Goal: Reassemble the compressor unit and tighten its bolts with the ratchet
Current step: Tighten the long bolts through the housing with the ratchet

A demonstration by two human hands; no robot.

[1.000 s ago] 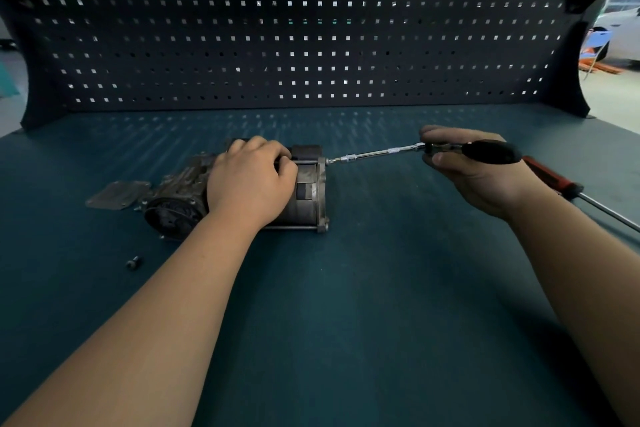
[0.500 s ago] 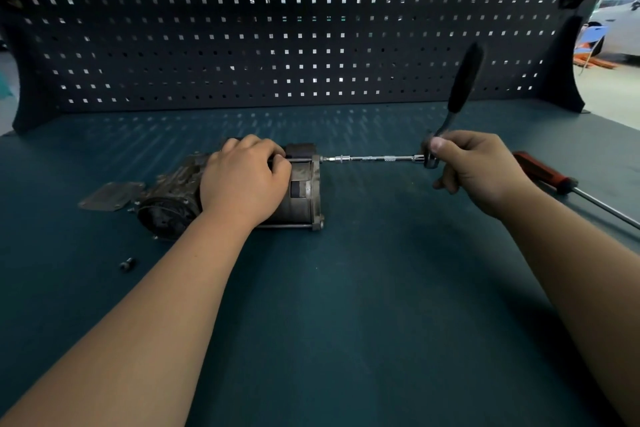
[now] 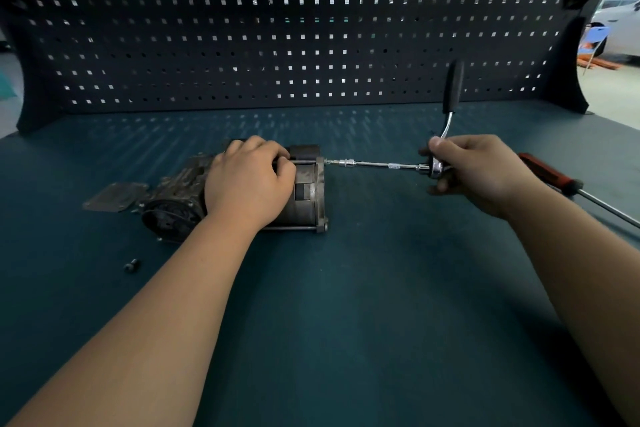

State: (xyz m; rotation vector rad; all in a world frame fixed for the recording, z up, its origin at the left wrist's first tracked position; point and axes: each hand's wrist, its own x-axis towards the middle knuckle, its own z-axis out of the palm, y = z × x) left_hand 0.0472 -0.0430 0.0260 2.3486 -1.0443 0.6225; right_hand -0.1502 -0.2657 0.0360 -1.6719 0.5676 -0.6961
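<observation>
The compressor unit [image 3: 306, 204] lies on its side on the teal workbench [image 3: 346, 305], a bit left of center, with its round end facing the near-left corner. The person's left hand [image 3: 247, 180] is clamped down over the top of it, fingers curled over the far edge, so it's gripping the housing.

The right hand [image 3: 481, 170] is wrapped around the head of the ratchet [image 3: 448, 121], thumb up top and fingers curled underneath. The ratchet's black-grip handle sticks up and away toward the pegboard [image 3: 311, 28], and nothing is touching that grip. From the head, a long extension bar [image 3: 381, 165] runs level to the left, ending in a socket [image 3: 346, 162] that meets the upper right corner of the compressor's end plate. Can't really make out the bolt head itself, it's too small.

Other bits: a red-handled screwdriver [image 3: 550, 173] lies on the bench just behind the right wrist, shaft pointing off to the right. A flat metal plate [image 3: 112, 198] sits just left of the compressor, and one small loose bolt [image 3: 131, 265] lies on the bench nearer the person.
</observation>
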